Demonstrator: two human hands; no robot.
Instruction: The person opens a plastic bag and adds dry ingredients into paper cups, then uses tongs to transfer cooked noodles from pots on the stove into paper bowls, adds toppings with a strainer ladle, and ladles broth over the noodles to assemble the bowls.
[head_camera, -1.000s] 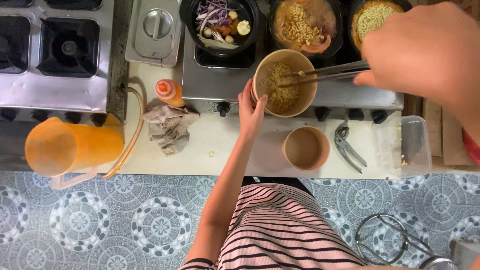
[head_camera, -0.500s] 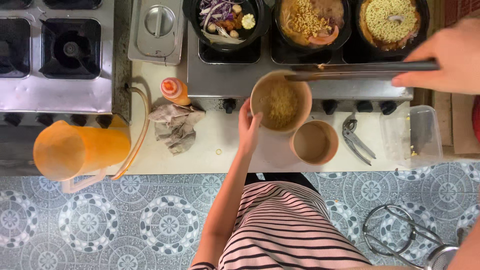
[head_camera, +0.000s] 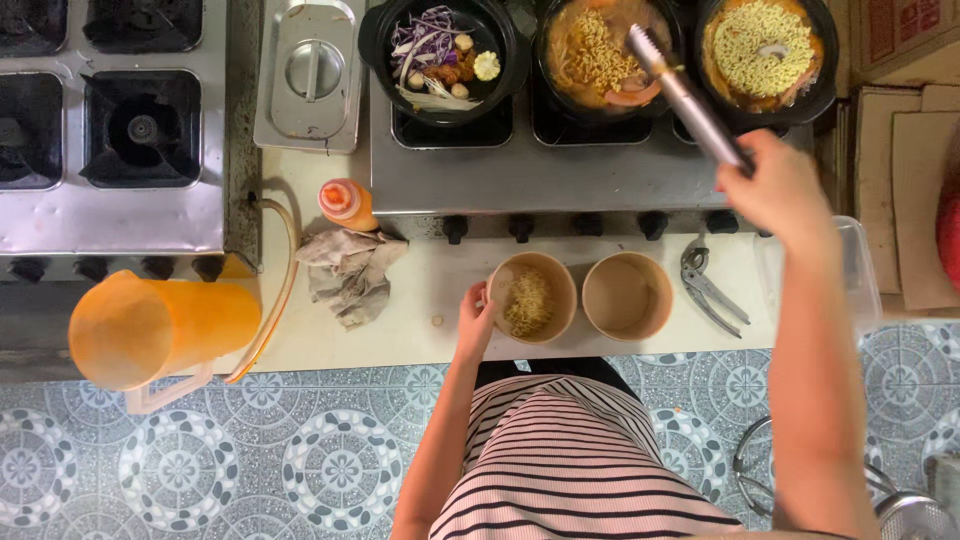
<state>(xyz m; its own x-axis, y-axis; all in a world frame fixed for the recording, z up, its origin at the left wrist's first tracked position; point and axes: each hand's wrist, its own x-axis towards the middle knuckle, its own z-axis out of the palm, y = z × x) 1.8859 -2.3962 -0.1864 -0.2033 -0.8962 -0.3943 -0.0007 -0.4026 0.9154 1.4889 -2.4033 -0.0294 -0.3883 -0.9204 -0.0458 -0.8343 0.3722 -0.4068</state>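
My left hand (head_camera: 476, 318) grips the rim of a brown paper bowl (head_camera: 531, 297) that holds some noodles and rests on the counter. A second paper bowl (head_camera: 627, 296) stands just to its right. My right hand (head_camera: 778, 190) holds metal tongs (head_camera: 683, 95), whose tips reach into the middle black pot (head_camera: 601, 52) of noodles in broth on the stove. To the right is another black pot (head_camera: 765, 50) of noodles; to the left, a black pot (head_camera: 440, 55) with purple cabbage, corn and other toppings.
An orange plastic pitcher (head_camera: 150, 325) stands at the left counter edge. A crumpled rag (head_camera: 348, 270) and an orange sauce bottle (head_camera: 346, 203) lie left of the bowls. A metal pot gripper (head_camera: 708, 287) lies to the right. A lidded steel container (head_camera: 312, 75) sits beside gas burners (head_camera: 140, 130).
The paper bowl came down from near the stove to the counter beside the other bowl. My right hand swung the tongs from over the bowl into the middle pot.
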